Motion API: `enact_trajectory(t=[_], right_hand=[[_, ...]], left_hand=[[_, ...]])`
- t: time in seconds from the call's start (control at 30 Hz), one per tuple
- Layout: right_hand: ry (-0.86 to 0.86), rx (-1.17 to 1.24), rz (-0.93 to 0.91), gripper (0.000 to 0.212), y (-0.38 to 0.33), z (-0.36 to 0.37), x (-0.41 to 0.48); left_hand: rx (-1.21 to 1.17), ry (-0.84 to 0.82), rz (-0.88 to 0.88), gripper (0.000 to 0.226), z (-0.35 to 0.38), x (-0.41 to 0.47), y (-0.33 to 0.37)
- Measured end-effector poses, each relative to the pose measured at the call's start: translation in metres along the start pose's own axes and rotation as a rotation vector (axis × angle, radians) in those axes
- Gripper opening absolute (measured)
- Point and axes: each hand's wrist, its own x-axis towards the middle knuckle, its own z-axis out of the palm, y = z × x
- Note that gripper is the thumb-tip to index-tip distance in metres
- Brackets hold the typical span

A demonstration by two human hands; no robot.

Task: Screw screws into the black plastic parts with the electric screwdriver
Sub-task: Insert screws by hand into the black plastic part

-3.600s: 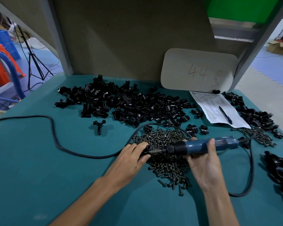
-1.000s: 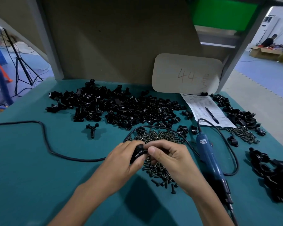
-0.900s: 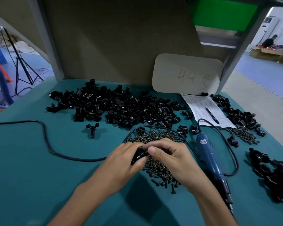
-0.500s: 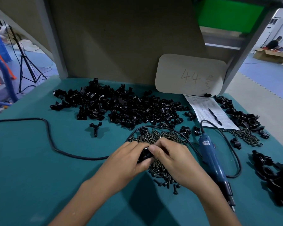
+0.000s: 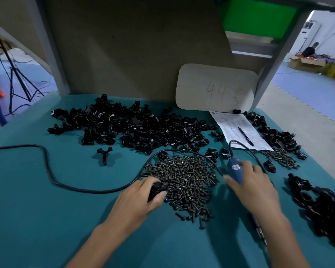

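Observation:
My left hand (image 5: 137, 198) grips a small black plastic part (image 5: 156, 188) at the left edge of a heap of dark screws (image 5: 184, 176) on the teal table. Over to the right, my blurred right hand (image 5: 253, 184) lies over the blue electric screwdriver (image 5: 234, 168), thumb on its left side and fingers on its right. The screwdriver's metal tip (image 5: 259, 232) sticks out below my wrist, pointing toward me. A large pile of black plastic parts (image 5: 133, 128) spreads across the back of the table.
The screwdriver's black cable (image 5: 46, 167) loops across the left half of the table and behind the screws. A paper sheet with a pen (image 5: 240, 130), a white board (image 5: 215, 88), a smaller screw heap (image 5: 284, 159) and more black parts (image 5: 329, 209) lie on the right.
My right hand has left the part and moved right onto the blue screwdriver. The left hand keeps the black part beside the screw heap.

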Motion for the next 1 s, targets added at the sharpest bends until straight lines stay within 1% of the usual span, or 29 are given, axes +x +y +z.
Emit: enact_trajectory(t=[0.03,0.07,0.1,0.17,0.2,0.23,0.3,0.33,0.37,0.43,0.53,0.6,0.67,0.8,1.0], right_hand=[[-0.058,-0.069,0.089,0.067,0.014,0.005,0.004],[-0.131,-0.097,0.143,0.067,0.025,0.010,0.007],[-0.183,-0.089,0.176,0.062,0.032,0.014,0.008],[-0.194,0.026,0.184,0.050,0.043,0.018,0.009],[-0.174,0.161,0.180,0.044,0.045,0.019,0.009],[-0.154,0.365,0.189,0.037,0.047,0.018,0.008],[-0.114,0.872,0.242,0.025,0.042,0.015,0.004],[-0.103,1.126,0.272,0.024,0.037,0.014,0.001],[-0.091,1.358,0.286,0.026,0.030,0.012,-0.001],[-0.055,1.697,0.276,0.035,0.011,0.010,-0.003],[-0.065,2.017,0.284,0.051,-0.018,0.013,-0.001],[-0.077,2.121,0.323,0.063,-0.036,0.017,0.002],[-0.064,2.158,0.362,0.069,-0.047,0.023,0.005],[-0.062,2.186,0.419,0.066,-0.055,0.035,0.011],[-0.095,2.163,0.440,0.064,-0.051,0.046,0.015]], left_hand=[[-0.014,0.019,-0.013,0.046,0.004,-0.001,-0.003],[-0.022,0.041,-0.016,0.048,0.008,0.000,-0.005],[-0.020,0.060,-0.004,0.051,0.011,0.002,-0.006],[0.006,0.086,0.039,0.053,0.014,0.006,-0.007],[0.020,0.101,0.058,0.052,0.014,0.008,-0.006],[0.030,0.115,0.068,0.052,0.014,0.010,-0.006],[0.039,0.132,0.065,0.055,0.011,0.013,-0.008],[0.044,0.137,0.060,0.056,0.010,0.014,-0.009],[0.051,0.141,0.058,0.056,0.008,0.015,-0.010],[0.076,0.148,0.073,0.054,0.007,0.017,-0.012],[0.136,0.150,0.126,0.050,0.006,0.018,-0.013],[0.184,0.176,0.181,0.045,0.007,0.017,-0.012],[0.221,0.212,0.224,0.040,0.007,0.016,-0.012],[0.237,0.258,0.273,0.034,0.008,0.015,-0.014],[0.220,0.247,0.295,0.030,0.010,0.017,-0.014]])
